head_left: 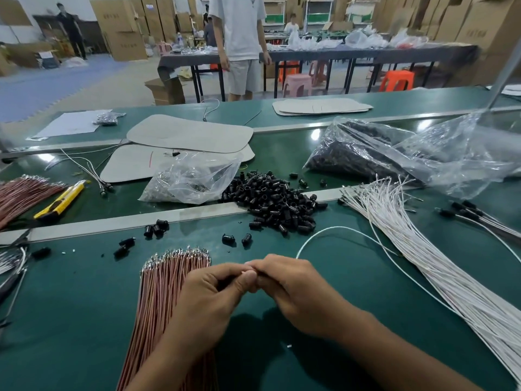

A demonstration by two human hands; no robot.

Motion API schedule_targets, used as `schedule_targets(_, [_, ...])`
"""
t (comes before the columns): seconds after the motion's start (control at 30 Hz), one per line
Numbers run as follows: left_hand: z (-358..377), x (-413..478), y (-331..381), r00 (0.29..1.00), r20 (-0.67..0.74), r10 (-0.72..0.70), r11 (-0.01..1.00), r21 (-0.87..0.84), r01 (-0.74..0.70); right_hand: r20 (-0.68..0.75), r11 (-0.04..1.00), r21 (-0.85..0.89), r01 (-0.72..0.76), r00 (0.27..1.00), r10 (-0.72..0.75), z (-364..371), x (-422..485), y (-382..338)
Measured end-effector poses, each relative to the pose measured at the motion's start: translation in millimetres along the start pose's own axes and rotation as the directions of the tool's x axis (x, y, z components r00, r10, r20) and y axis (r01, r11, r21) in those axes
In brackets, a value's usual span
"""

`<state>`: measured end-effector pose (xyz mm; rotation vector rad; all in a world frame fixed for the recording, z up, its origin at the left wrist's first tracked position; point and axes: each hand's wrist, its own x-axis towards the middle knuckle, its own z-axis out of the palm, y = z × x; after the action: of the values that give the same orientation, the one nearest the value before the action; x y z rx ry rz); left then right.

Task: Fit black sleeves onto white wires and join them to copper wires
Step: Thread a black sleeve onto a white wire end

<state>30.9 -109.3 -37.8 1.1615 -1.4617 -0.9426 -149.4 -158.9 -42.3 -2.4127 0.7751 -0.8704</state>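
White wire (332,228) looped across the green bench (84,306) and ran into the fingertips of our right hand (293,286), which pinched its end. Our left hand (214,289) met it fingertip to fingertip, fingers curled. We could not tell whether it pinched a sleeve, the same wire end or nothing, for the fingers hid the spot.

We judged the risk to lie just there. A sleeve pushed on crooked could catch the wire's end and bend it, or slip free and roll among the strays on the bench. The long loop might also snag the bundle of white wires (423,249) to our right and drag it out of order. Our left forearm passed over the copper wires (169,292), where a careless sweep would scatter them.

Loose black sleeves (276,198) lay heaped beyond our hands, in no container. Beside the heap a clear bag (194,176) held small parts, seemingly metal, too small to name. A larger bag (366,153) to the right held a dark mass, likely more sleeves. A small bag (108,118) far off also held something dark.
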Motion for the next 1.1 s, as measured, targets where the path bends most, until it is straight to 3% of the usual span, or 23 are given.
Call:
schedule_targets(0.17, [-13,3,-6,0.993,0.042,-0.113,0.982,0.159,0.105,-0.136,0.996,-0.035,-0.078,0.988,0.073,-10,-1,13])
schedule_targets(0.33, [-14,6,-6,0.983,0.049,-0.178,0.980,-0.082,0.182,-0.179,0.996,-0.019,-0.092,0.980,0.088,-14,-1,15])
schedule_targets(0.4, [-13,5,-6,0.980,0.039,-0.197,0.975,-0.101,0.200,-0.193,0.996,-0.002,-0.087,0.978,0.085,-12,-1,12])
schedule_targets(0.6, [-11,1,-3,0.996,0.005,-0.090,0.995,0.037,0.090,-0.190,0.997,-0.019,-0.070,0.980,0.065,-9,-1,11])
schedule_targets(0.8, [-10,0,-3,0.997,0.035,-0.069,0.993,0.100,0.065,-0.200,0.997,-0.059,-0.044,0.979,0.031,-8,0,11])
schedule_targets(1.1, [-7,-1,-3,1.000,0.008,-0.018,0.994,0.112,0.017,-0.184,0.992,-0.118,0.036,0.981,-0.058,-5,-2,5])
